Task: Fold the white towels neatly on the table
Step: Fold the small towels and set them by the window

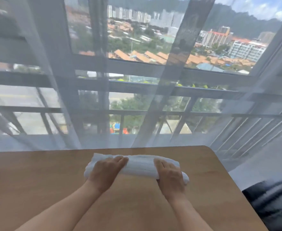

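The white towel [139, 165] lies folded into a long strip near the far edge of the wooden table [36, 180]. The left hand [106, 170] and right hand [169, 174] both press flat on it, fingers straight, gripping nothing. Best to press evenly and keep the edges lined up. No box or basket shows here.
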A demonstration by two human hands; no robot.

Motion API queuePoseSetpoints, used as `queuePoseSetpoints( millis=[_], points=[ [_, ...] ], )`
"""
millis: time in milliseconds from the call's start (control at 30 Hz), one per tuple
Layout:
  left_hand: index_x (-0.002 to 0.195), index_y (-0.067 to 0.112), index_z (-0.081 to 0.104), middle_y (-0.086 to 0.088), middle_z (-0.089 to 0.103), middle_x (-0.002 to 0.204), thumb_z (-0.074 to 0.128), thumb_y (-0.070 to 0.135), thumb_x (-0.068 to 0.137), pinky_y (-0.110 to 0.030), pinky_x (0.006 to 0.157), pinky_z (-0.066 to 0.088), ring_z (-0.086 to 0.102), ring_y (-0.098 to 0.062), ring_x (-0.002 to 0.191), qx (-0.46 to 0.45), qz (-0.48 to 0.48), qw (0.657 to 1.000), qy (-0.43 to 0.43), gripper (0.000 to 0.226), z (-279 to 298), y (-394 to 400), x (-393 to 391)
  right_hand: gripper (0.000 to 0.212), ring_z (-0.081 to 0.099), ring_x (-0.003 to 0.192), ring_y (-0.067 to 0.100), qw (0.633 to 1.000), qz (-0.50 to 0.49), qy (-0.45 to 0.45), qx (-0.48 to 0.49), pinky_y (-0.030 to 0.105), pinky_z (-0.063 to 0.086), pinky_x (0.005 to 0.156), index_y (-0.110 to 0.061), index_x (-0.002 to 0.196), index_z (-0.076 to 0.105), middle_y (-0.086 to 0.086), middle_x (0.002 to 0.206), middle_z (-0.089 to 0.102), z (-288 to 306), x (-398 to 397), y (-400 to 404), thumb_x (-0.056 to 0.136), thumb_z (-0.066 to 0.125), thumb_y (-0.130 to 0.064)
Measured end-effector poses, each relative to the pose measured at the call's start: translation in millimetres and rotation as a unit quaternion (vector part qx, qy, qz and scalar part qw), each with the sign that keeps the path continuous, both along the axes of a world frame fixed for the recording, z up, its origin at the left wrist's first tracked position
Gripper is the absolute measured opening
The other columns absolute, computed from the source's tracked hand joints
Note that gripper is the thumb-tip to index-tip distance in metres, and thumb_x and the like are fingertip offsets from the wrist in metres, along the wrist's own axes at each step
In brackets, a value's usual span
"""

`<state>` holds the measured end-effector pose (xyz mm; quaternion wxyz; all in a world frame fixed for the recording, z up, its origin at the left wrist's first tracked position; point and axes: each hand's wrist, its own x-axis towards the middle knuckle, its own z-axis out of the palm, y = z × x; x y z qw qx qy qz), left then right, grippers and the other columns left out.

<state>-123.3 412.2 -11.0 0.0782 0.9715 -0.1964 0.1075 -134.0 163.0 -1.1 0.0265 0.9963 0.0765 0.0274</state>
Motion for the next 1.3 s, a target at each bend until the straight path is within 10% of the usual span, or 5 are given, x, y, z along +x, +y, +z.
queuePoseSetpoints(
  millis=[600, 1300],
  points=[
    [0.106, 0.021, 0.068, 0.005, 0.071, 0.090, 0.078, -0.004, 0.066, -0.034, 0.038, 0.050, 0.068, -0.024, 0.062, 0.070, 0.187, 0.959, -0.199, 0.048, 163, 358, -193, 0.056, 0.058, 0.110, 0.029, 0.956, 0.226, -0.172, 0.071, 0.042, 0.046, 0.092, -0.024, 0.138, 0.047, -0.005, 0.125, 0.062, 150, -87, 370, 0.086, 0.064, -0.018],
    [0.107, 0.020, 0.070, 0.005, 0.073, 0.087, 0.085, 0.006, 0.058, -0.034, 0.042, 0.052, 0.069, -0.025, 0.060, 0.183, 0.274, 0.921, -0.207, 0.053, 230, 697, -134, 0.046, 0.063, 0.100, 0.027, 0.918, 0.310, -0.186, 0.162, 0.039, 0.050, 0.076, -0.025, 0.124, 0.052, -0.007, 0.112, 0.067, 182, 21, 727, 0.081, 0.067, -0.028]
  ],
)
